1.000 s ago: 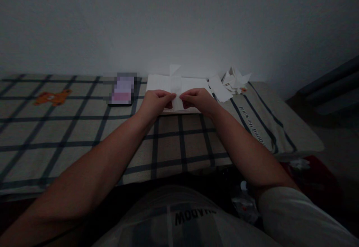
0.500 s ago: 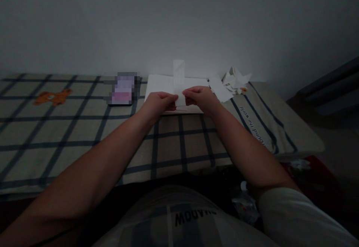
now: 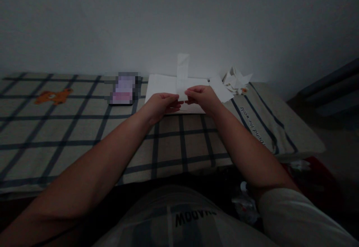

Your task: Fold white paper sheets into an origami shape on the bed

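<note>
Both hands, left hand (image 3: 161,105) and right hand (image 3: 202,98), pinch an upright paper strip (image 3: 182,76). "MODAVHS"-like lettering (image 3: 195,216) marks the shirt nearer the camera; scraps (image 3: 235,80) lie right, phone (image 3: 122,89) left.

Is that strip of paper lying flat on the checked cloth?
No, both hands pinch the paper strip at its lower end, so it stands upright above the checked cloth.
</note>
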A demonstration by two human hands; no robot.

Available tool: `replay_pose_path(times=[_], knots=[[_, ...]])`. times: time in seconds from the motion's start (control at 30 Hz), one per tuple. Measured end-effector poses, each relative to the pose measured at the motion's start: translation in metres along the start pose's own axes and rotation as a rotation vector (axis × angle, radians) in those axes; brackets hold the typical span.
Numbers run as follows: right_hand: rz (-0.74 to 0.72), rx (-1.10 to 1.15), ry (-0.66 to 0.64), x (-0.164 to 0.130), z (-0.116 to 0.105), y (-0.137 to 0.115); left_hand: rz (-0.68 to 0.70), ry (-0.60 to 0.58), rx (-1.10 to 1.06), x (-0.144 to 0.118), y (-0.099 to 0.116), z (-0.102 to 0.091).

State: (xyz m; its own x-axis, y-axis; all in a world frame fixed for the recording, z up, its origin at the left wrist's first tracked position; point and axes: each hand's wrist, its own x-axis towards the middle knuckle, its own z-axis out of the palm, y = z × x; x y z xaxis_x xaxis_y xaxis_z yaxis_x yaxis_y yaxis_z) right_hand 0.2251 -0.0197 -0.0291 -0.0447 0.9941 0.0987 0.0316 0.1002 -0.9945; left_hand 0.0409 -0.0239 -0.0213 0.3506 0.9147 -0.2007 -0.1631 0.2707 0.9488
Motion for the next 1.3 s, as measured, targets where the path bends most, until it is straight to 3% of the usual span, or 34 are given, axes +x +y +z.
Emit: replay_pose_path(times=[0.13,0.37,0.57,0.73,1.03,1.13,1.3], knots=[[0.013,0.015,0.015,-0.002,0.002,-0.004,-0.035,0.053,0.001,-0.003,0.005,0.003],[0.012,-0.033,0.029,-0.003,0.005,-0.006,0.074,0.118,0.099,0.0,0.001,0.0],[-0.062,-0.019,0.015,0.001,-0.001,0.002,0.068,0.085,0.05,0.0,-0.003,0.001],[-0.032,-0.045,-0.008,0.001,-0.001,0.001,0.056,0.056,0.052,0.001,0.0,-0.002],[0.07,-0.05,-0.208,-0.005,0.003,-0.004,0.247,0.166,0.125,0.006,0.002,-0.007],[0.114,-0.028,-0.227,-0.006,0.004,-0.006,0.222,0.177,0.14,0.005,0.003,-0.007],[0.093,0.057,-0.143,-0.004,0.004,-0.005,0.112,0.108,0.126,0.001,0.002,-0.005]])
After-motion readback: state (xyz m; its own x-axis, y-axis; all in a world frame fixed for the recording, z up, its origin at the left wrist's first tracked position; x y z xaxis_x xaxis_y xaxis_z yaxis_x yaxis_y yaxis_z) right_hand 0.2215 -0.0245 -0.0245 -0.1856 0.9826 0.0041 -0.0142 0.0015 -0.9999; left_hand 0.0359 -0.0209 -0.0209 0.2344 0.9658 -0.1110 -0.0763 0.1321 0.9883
